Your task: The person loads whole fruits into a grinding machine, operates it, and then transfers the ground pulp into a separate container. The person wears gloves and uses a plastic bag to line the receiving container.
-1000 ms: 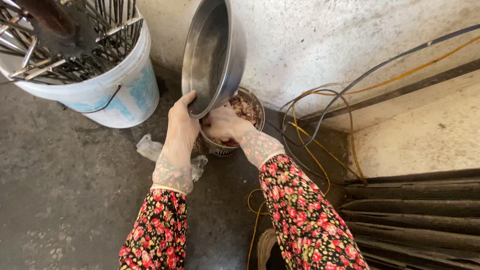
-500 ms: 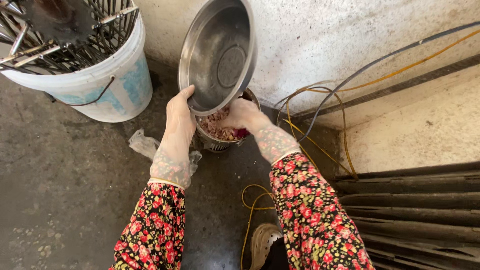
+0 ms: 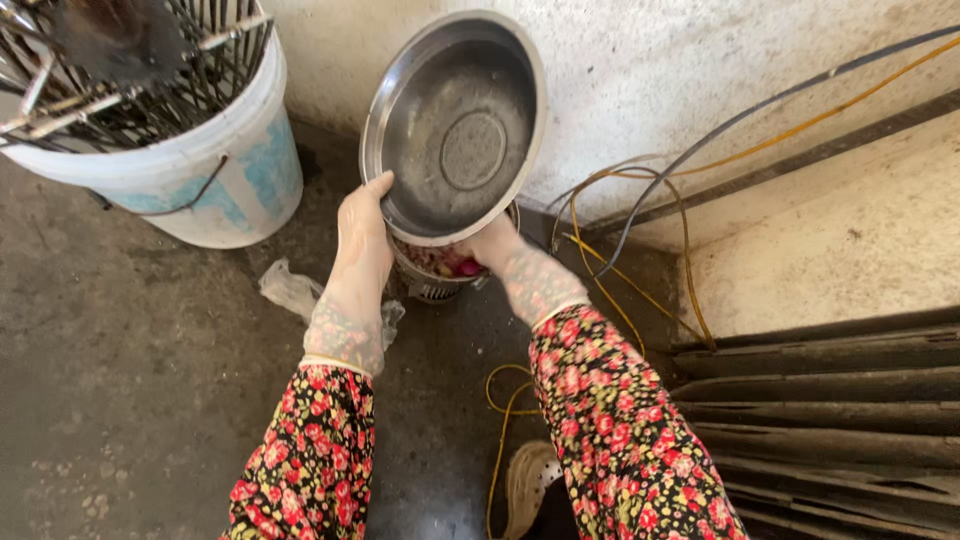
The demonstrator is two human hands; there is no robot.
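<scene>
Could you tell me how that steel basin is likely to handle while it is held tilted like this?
The steel basin looks rigid and thin-walled, so probably light for its size. Its smooth sheen suggests it could slip in the left hand, which holds only the rim. Empty and tilted, it seems easy to swing.

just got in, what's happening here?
A person in floral sleeves holds a steel basin tipped up on edge against the wall, its empty inside facing the camera. The left hand grips its lower rim; the right hand is at the rim's underside, partly hidden. Just below sits a small metal pot on the concrete floor with pinkish scraps in it. A white bucket of metal rods stands to the left, and cables run along the wall.
</scene>
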